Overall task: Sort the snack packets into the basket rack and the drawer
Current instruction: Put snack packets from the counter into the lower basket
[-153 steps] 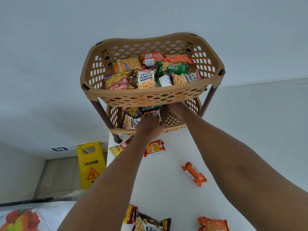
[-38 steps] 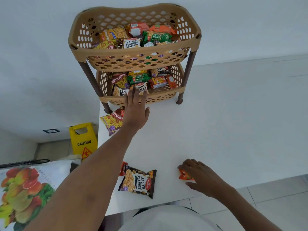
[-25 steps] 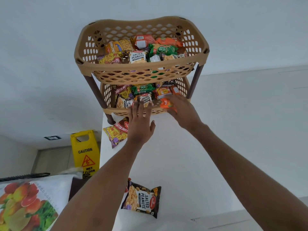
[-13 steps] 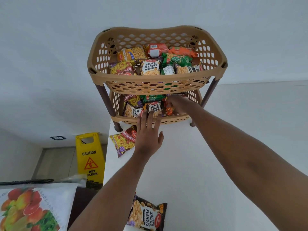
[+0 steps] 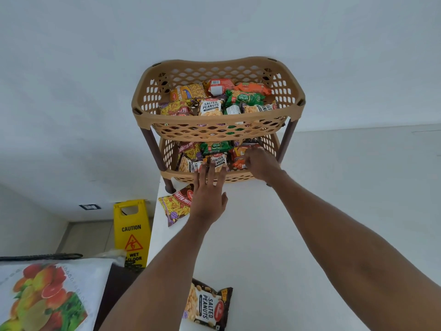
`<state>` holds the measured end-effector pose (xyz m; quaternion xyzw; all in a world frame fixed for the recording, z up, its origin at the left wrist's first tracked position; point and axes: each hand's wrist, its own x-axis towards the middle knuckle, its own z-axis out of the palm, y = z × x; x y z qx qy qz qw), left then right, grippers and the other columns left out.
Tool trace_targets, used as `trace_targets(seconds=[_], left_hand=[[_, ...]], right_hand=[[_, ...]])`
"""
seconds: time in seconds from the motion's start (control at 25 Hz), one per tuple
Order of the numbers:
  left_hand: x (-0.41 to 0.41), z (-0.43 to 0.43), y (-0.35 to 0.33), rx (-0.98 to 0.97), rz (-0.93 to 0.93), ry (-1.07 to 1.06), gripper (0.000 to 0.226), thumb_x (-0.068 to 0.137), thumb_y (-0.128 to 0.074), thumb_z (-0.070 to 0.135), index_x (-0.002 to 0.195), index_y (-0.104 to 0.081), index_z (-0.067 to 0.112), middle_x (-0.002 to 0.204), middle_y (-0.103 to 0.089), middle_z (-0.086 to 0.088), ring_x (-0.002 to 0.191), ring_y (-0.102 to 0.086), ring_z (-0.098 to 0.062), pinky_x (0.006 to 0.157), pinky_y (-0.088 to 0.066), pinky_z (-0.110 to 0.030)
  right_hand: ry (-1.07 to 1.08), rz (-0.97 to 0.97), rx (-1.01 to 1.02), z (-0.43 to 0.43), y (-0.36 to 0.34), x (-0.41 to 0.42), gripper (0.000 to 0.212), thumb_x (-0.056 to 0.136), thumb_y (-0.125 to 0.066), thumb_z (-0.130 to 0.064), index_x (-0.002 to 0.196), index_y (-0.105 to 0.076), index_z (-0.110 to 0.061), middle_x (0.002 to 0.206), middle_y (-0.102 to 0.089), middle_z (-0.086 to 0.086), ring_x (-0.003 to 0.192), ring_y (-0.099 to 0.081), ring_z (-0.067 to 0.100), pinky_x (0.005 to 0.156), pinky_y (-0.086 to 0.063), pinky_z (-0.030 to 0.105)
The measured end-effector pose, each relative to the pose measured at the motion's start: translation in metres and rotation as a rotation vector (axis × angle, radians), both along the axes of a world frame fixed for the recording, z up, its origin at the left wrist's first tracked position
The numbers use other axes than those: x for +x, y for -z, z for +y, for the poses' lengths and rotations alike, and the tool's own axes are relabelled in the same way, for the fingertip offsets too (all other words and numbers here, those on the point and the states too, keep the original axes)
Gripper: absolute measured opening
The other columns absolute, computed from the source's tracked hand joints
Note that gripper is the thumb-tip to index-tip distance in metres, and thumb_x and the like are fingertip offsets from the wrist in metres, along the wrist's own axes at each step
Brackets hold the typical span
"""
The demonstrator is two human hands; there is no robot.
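A tan two-tier basket rack [image 5: 214,120] stands at the back of the white table [image 5: 267,240], with snack packets filling both tiers. My right hand [image 5: 262,163] reaches into the right side of the lower basket [image 5: 241,175], fingers curled on a small orange packet [image 5: 238,165] that rests among the others. My left hand [image 5: 207,194] lies open and flat, its fingertips on the lower basket's front rim by a salted peanuts packet. A yellow-red packet [image 5: 175,206] lies on the table left of that hand. Another salted peanuts packet [image 5: 207,306] lies near the front edge. No drawer is in view.
The table's left edge runs just left of the loose packets. A yellow caution sign [image 5: 132,232] stands on the floor beyond it. A white bag with a fruit print [image 5: 47,295] sits at the lower left. A white wall is behind the rack.
My right hand picked the orange packet off the table's front and carried it into the lower basket. My left hand stayed at the basket's front rim.
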<state>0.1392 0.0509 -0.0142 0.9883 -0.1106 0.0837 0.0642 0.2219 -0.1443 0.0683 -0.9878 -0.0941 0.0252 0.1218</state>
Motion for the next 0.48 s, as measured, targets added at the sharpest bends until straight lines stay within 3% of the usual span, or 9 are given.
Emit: trace_targets(seconds=[0.16,0.36,0.48], left_hand=[[-0.023,0.003,0.001,-0.035,0.001,-0.008,0.078,0.105,-0.052,0.033,0.17,-0.011,0.019,0.178,-0.002,-0.013,0.166,0.004,-0.033,0.132,-0.012,-0.059],[-0.057,0.054,0.012,0.035,0.09,-0.047,0.062,0.102,-0.054,0.026,0.161,-0.038,0.012,0.17,-0.03,-0.012,0.159,-0.029,-0.034,0.129,-0.023,-0.059],[-0.058,0.095,0.01,-0.006,0.245,-0.075,0.062,0.107,-0.049,0.026,0.165,-0.03,0.017,0.174,-0.021,-0.007,0.162,-0.021,-0.031,0.128,-0.025,-0.055]], right_hand=[[0.003,-0.19,0.05,-0.003,0.019,-0.041,0.027,0.106,-0.046,-0.023,0.123,-0.064,-0.012,0.125,-0.066,0.007,0.119,-0.062,0.029,0.103,-0.051,0.046],[-0.02,-0.286,0.14,0.003,0.043,-0.102,0.039,0.1,-0.057,-0.016,0.138,-0.057,-0.011,0.143,-0.057,0.008,0.136,-0.051,0.027,0.118,-0.039,0.042],[-0.226,-0.264,0.236,0.042,0.057,-0.157,0.04,0.101,-0.056,-0.022,0.14,-0.056,-0.013,0.148,-0.055,0.008,0.138,-0.048,0.026,0.118,-0.04,0.044]])
